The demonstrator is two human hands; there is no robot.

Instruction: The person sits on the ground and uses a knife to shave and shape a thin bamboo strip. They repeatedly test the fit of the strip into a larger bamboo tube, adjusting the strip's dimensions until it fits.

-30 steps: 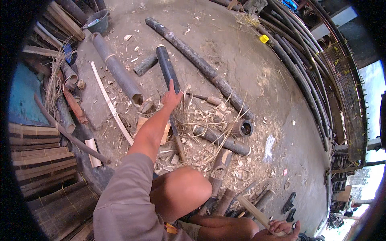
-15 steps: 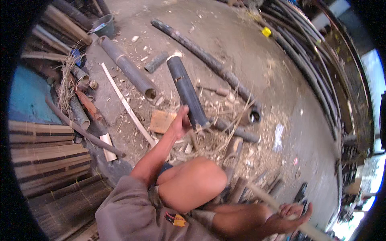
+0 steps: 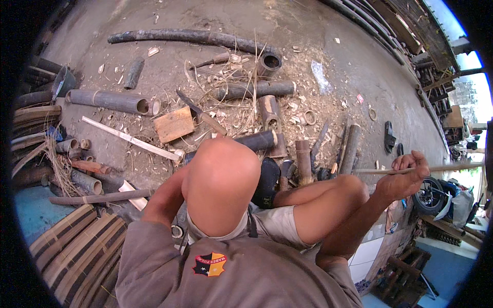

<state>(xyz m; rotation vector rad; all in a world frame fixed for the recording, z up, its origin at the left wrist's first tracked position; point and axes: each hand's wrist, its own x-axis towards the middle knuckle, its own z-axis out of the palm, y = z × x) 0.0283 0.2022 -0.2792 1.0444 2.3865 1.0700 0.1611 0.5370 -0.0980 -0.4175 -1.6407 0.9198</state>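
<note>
My right hand [image 3: 405,173] is raised at the right, its fingers closed around a long, thin, pale strip [image 3: 454,167] that runs out to both sides. My left forearm [image 3: 163,200] reaches behind my raised knee, which hides the fingers of my left hand. A dark bamboo tube [image 3: 259,140] lies level behind that knee, its cut right end showing. Whether my left hand grips the tube cannot be seen. Just beyond are a wooden block [image 3: 174,124] and a knife with a long dark blade [image 3: 203,114].
Shavings cover the floor around several bamboo pieces, including a long dark pole [image 3: 190,37] and a thick tube [image 3: 110,100]. A second knife [image 3: 213,60] lies farther off. Slatted bamboo panels [image 3: 77,251] are at the lower left, a sandal [image 3: 390,134] at the right.
The dark tube, earlier tilted up by my left hand, is now level and lower behind the knee. My right hand has risen with the strip. The view has turned.
</note>
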